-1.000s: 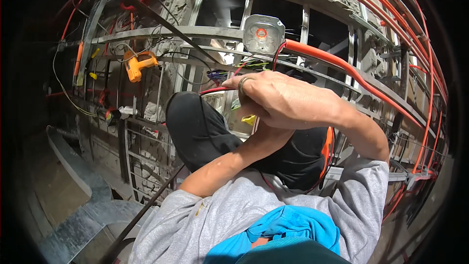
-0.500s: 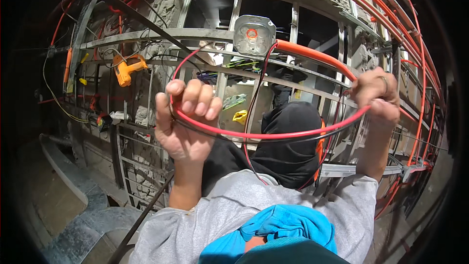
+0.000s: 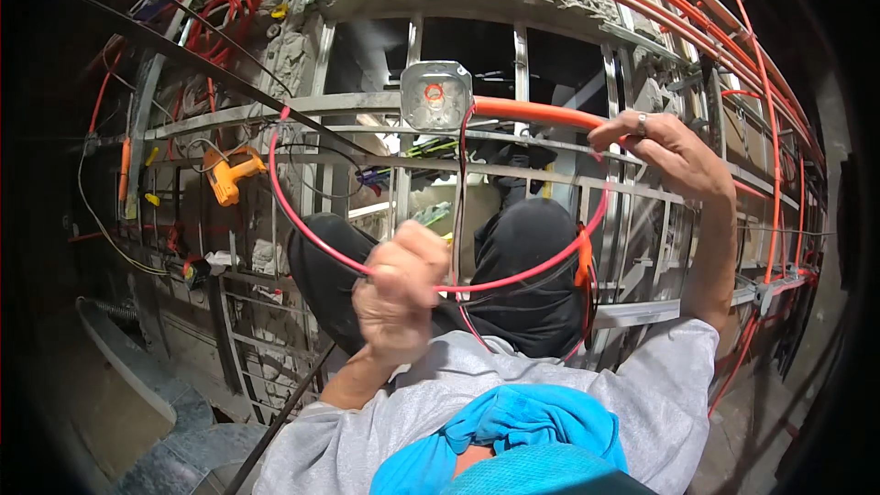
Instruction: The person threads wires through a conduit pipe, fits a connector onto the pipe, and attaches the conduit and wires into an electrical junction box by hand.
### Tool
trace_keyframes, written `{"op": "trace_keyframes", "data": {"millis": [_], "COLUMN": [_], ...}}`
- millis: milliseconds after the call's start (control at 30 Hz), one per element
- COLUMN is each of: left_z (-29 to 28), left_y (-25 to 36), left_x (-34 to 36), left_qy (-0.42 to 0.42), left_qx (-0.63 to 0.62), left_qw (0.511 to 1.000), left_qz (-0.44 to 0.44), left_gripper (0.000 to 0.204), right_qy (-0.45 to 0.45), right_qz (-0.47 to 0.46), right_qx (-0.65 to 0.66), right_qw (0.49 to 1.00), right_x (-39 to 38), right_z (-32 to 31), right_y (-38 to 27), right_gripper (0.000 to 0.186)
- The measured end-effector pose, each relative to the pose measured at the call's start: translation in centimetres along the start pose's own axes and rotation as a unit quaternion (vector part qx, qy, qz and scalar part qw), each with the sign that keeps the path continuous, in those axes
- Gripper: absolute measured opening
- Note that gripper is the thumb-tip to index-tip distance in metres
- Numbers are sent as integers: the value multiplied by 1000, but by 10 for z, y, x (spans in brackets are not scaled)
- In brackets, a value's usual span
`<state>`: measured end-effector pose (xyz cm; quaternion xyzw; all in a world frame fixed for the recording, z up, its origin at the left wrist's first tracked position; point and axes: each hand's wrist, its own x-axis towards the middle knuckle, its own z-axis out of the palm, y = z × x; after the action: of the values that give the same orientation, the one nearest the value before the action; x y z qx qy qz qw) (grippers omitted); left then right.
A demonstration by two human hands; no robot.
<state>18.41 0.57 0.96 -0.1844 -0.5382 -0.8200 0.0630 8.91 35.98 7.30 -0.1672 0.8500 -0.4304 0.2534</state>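
My left hand is closed round a red wire, in front of my knees. The wire bows out to both sides of this fist, and a thin dark wire runs along part of it. My right hand, with a ring on one finger, has its fingers bent over the right end of an orange conduit. The red wire rises to just below these fingertips; whether they also touch it I cannot tell. The conduit's left end meets an open metal junction box. Dark and red wires hang down beside the box.
A yellow-orange power tool hangs on the framing at left. Metal studs and rails form a grid ahead. Orange conduits run along the top and right. A dark bar crosses the upper left.
My left hand has moved down and right, turned, and closed into a fist round the wire. The right hand has shifted up and left along the conduit, and the wire loop sags lower.
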Motion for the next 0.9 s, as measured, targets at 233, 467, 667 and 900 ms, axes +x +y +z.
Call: {"op": "trace_keyframes", "data": {"millis": [233, 467, 667, 900], "left_z": [52, 84, 119, 77], "left_y": [-16, -62, -104, -72], "left_x": [29, 73, 99, 153], "left_qy": [-136, -246, -301, -371], "left_qx": [241, 302, 300, 167], "left_qw": [959, 920, 903, 907], "left_qz": [-57, -38, 57, -113], "left_gripper": [24, 18, 19, 38], "right_qy": [-32, -11, 248, 422], "right_qz": [-49, -160, -165, -185], "right_qx": [325, 256, 240, 55], "right_qw": [944, 953, 924, 886], "right_x": [44, 54, 29, -27], "right_z": [63, 49, 31, 3], "right_y": [-93, -101, -69, -38], "right_gripper": [60, 53, 29, 28]}}
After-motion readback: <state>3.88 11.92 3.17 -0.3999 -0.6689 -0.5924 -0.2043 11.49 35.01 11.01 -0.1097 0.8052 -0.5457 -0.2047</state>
